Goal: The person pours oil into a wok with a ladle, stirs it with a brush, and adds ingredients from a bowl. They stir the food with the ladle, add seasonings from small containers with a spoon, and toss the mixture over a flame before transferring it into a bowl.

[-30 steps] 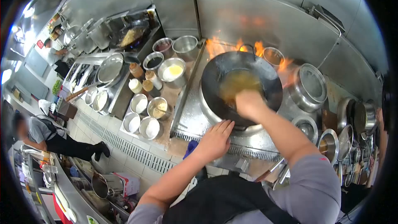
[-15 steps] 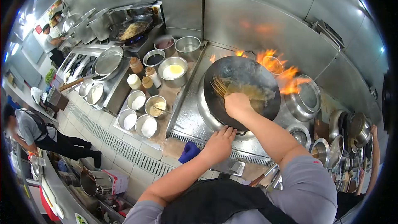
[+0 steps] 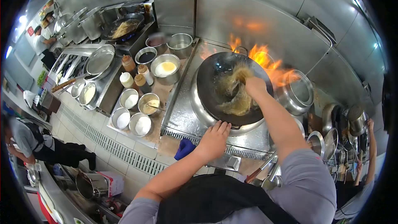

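Note:
A dark round wok (image 3: 209,72) sits over a burner, with murky brownish liquid (image 3: 238,103) swirling inside. My right hand (image 3: 256,88) is closed over the wok's right side, gripping a bamboo wok brush (image 3: 241,74) whose bristles are smeared by motion. Against the wok's near edge lies my left hand (image 3: 214,139), fingers stretched out and touching the rim beside the near loop handle. Nothing shows in its palm. A blue cloth (image 3: 185,148) lies just left of my left wrist.
Flames (image 3: 265,60) flare behind the wok. Steel pots (image 3: 296,93) and strainers (image 3: 317,143) stand at the right. Left are sauce bottles (image 3: 145,74) and seasoning bowls (image 3: 140,124). A co-worker (image 3: 31,135) stands far left; another person's arm (image 3: 370,153) reaches in at right.
My right hand has swept the brush from the wok's left-centre toward its right side, and the liquid is churned up. My left hand stays at the near rim. The view has shifted slightly.

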Available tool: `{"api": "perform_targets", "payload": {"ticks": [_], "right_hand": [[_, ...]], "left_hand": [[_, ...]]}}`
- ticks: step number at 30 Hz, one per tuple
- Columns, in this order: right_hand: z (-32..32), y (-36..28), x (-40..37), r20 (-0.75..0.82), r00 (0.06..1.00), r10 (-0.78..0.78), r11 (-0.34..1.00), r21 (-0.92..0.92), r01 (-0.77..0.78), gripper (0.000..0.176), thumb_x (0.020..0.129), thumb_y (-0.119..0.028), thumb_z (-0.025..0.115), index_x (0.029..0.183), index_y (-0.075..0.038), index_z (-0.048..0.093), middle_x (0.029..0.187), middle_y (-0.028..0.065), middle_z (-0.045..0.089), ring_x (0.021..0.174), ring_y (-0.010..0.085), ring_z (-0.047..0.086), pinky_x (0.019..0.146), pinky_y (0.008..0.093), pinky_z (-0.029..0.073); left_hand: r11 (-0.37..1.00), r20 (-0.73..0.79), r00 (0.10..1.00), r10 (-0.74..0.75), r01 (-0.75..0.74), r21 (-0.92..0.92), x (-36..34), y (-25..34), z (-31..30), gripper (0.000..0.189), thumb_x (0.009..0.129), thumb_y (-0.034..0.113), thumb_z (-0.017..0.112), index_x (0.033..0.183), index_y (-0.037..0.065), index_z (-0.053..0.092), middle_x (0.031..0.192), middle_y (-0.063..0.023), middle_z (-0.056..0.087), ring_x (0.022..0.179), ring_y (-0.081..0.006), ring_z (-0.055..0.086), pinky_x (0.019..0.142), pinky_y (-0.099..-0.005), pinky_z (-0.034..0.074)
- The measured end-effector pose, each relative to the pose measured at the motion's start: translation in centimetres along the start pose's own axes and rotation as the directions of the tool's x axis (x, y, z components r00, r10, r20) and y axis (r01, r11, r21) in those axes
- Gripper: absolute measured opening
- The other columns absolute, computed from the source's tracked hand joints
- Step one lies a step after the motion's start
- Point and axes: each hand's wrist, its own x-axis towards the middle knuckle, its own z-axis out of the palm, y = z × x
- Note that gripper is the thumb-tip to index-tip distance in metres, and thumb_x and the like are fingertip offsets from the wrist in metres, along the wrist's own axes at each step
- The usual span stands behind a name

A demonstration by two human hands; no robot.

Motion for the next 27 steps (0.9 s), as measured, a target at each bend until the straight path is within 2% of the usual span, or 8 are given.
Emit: {"api": "perform_targets", "payload": {"ticks": [3, 6, 9, 11, 14, 17, 24, 27], "right_hand": [[-0.4, -2.1, -0.9, -0.052, 0.996, 0.070, 0.987, 0.149, -0.062, 0.024, 0.083, -0.015, 0.053, 0.092, -0.005, 0.072, 0.095, 0.0164, 0.069, 0.091, 0.0298, 0.068, 0.077, 0.0400, 0.054], [0.4, -2.8, -3.7, 0.019, 0.989, -0.145, 0.987, -0.064, 0.146, 0.024, 0.085, -0.017, 0.053, 0.094, -0.005, 0.071, 0.095, 0.0154, 0.070, 0.091, 0.0286, 0.068, 0.077, 0.0403, 0.054], [1.6, 1.3, -0.4, -0.011, 0.995, 0.103, 0.995, -0.018, -0.103, 0.023, 0.084, -0.016, 0.052, 0.094, -0.004, 0.069, 0.097, 0.0172, 0.069, 0.091, 0.0304, 0.067, 0.078, 0.0420, 0.053], [1.1, 1.3, 1.7, -0.024, 0.991, 0.129, 0.982, 0.141, -0.125, 0.023, 0.084, -0.014, 0.051, 0.097, -0.002, 0.067, 0.096, 0.0182, 0.068, 0.090, 0.0335, 0.067, 0.076, 0.0437, 0.053], [1.5, -2.4, -1.1, -0.075, 0.996, -0.042, 0.993, 0.111, 0.050, 0.023, 0.085, -0.013, 0.047, 0.094, -0.001, 0.064, 0.093, 0.0206, 0.067, 0.089, 0.0355, 0.066, 0.076, 0.0452, 0.053], [5.4, -2.3, -2.8, 0.080, 0.993, 0.084, 0.995, 0.047, -0.088, 0.028, 0.088, -0.016, 0.045, 0.099, 0.000, 0.065, 0.100, 0.0190, 0.067, 0.093, 0.0306, 0.067, 0.076, 0.0434, 0.054], [-1.1, -3.5, 1.3, -0.083, 0.983, 0.162, 0.952, 0.274, -0.133, 0.026, 0.085, -0.013, 0.049, 0.102, -0.005, 0.067, 0.099, 0.0194, 0.068, 0.092, 0.0342, 0.066, 0.078, 0.0444, 0.053], [-1.1, -7.0, -3.0, -0.024, 0.994, -0.108, 0.979, 0.169, 0.111, 0.024, 0.083, -0.012, 0.048, 0.095, -0.004, 0.067, 0.094, 0.0194, 0.068, 0.088, 0.0339, 0.067, 0.075, 0.0439, 0.053]], "left_hand": [[1.000, -0.019, 1.000, -0.010, 0.009, -0.016, -0.5, -0.5, 0.6, 0.067, 0.077, 0.014, 0.058, 0.138, -0.003, 0.036, 0.137, -0.0192, 0.041, 0.130, -0.0339, 0.039, 0.104, -0.0434, 0.036], [0.995, -0.126, 0.992, -0.024, 0.012, -0.099, -1.6, -1.2, 0.5, 0.067, 0.077, 0.015, 0.060, 0.137, -0.002, 0.036, 0.136, -0.0200, 0.042, 0.128, -0.0357, 0.040, 0.105, -0.0424, 0.035], [0.944, -0.162, 0.957, -0.242, 0.194, -0.265, -5.5, -2.9, 0.0, 0.065, 0.078, 0.016, 0.061, 0.135, -0.003, 0.038, 0.131, -0.0212, 0.045, 0.121, -0.0377, 0.045, 0.101, -0.0428, 0.038], [0.862, -0.200, 0.848, -0.490, 0.437, -0.257, -8.7, -4.1, 1.9, 0.063, 0.077, 0.020, 0.066, 0.130, -0.002, 0.042, 0.125, -0.0237, 0.047, 0.115, -0.0391, 0.047, 0.096, -0.0439, 0.041], [0.801, -0.181, 0.786, -0.591, 0.544, -0.251, -11.9, -5.0, 4.0, 0.058, 0.076, 0.024, 0.067, 0.123, -0.004, 0.048, 0.111, -0.0207, 0.053, 0.102, -0.0366, 0.052, 0.089, -0.0449, 0.043], [0.825, -0.120, 0.820, -0.560, 0.539, -0.169, -13.5, -6.1, 6.4, 0.056, 0.074, 0.028, 0.070, 0.117, -0.004, 0.053, 0.103, -0.0194, 0.056, 0.098, -0.0365, 0.054, 0.086, -0.0446, 0.044], [0.779, -0.030, 0.779, -0.626, 0.624, -0.055, -12.4, -7.0, 7.6, 0.036, 0.075, 0.028, 0.068, 0.094, 0.000, 0.057, 0.094, -0.0197, 0.061, 0.087, -0.0379, 0.059, 0.077, -0.0448, 0.048], [0.728, 0.082, 0.740, -0.667, 0.672, -0.138, -11.9, -8.8, 8.2, 0.032, 0.077, 0.022, 0.064, 0.097, -0.002, 0.058, 0.089, -0.0216, 0.064, 0.081, -0.0378, 0.063, 0.074, -0.0417, 0.050]]}}
